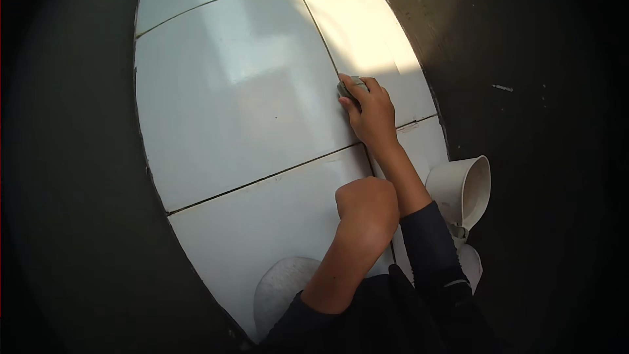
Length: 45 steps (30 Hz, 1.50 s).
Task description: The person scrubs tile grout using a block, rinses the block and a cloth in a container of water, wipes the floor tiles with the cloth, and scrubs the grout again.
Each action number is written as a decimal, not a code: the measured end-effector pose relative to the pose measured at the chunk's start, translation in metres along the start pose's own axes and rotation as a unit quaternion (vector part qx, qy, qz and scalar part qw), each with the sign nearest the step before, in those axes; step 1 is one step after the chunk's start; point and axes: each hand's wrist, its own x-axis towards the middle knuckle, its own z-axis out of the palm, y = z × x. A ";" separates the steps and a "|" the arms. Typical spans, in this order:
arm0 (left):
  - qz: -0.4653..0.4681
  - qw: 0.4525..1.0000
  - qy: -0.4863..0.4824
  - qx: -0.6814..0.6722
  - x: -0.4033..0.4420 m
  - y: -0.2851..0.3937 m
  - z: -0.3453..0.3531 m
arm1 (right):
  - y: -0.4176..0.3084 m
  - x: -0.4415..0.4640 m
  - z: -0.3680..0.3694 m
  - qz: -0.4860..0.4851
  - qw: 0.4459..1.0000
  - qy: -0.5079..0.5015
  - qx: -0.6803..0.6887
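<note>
My right hand is closed around a small grey-green pad, with thumb and fingers at its sides. The pad rests on the glossy white tiles, at the dark joint between two of them. My left hand is closed in a fist over the same joint, nearer to my body and beside my right forearm. Its fingers are turned down out of sight, so whatever it may hold is hidden. The joint line crossing the tiles lies between the two hands.
A white plastic container lies tipped beside my right forearm, its mouth facing right. A pale rounded object sits by my left forearm. Dark grey floor borders the tiles. Sunlight falls across the far tiles.
</note>
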 end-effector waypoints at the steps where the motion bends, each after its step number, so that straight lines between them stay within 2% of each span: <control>1: -0.006 1.000 -0.004 0.005 0.001 -0.001 -0.001 | -0.003 0.019 0.006 0.002 1.000 0.001 0.001; 4: -0.008 1.000 0.002 -0.004 0.003 -0.005 0.000 | -0.005 0.048 0.017 -0.001 1.000 0.006 -0.011; 8: -0.028 0.999 -0.019 0.002 0.004 -0.003 -0.005 | 0.003 -0.016 -0.007 -0.006 1.000 -0.012 0.000; 12: -0.001 1.000 0.016 -0.003 -0.001 -0.003 0.002 | 0.008 -0.067 -0.018 0.011 1.000 -0.003 0.011; 15: -0.003 1.000 0.003 -0.003 0.000 0.000 0.001 | 0.006 -0.027 -0.001 -0.025 0.999 0.024 -0.001; 20: -0.026 1.000 -0.003 0.011 0.002 -0.004 -0.002 | -0.002 0.047 0.021 -0.017 1.000 0.025 -0.006; 23: -0.014 1.000 -0.006 0.004 0.006 -0.008 -0.001 | 0.006 0.005 0.006 -0.033 0.999 0.017 -0.002; 28: 0.003 0.999 0.032 0.005 0.000 -0.004 0.006 | 0.008 -0.068 -0.017 -0.001 1.000 0.007 0.006; 33: -0.018 1.000 -0.005 0.015 0.003 0.000 -0.002 | 0.001 0.016 0.011 -0.018 1.000 0.020 -0.007; 36: -0.020 1.000 -0.007 0.014 0.003 -0.006 -0.001 | -0.005 0.051 0.022 0.004 1.000 0.014 -0.003; 43: -0.014 1.000 0.013 0.006 0.003 -0.005 0.003 | 0.006 -0.065 -0.018 -0.010 1.000 -0.001 0.008; 45: -0.010 1.000 0.020 0.008 0.002 -0.004 0.005 | 0.008 -0.070 -0.019 -0.004 1.000 -0.007 0.006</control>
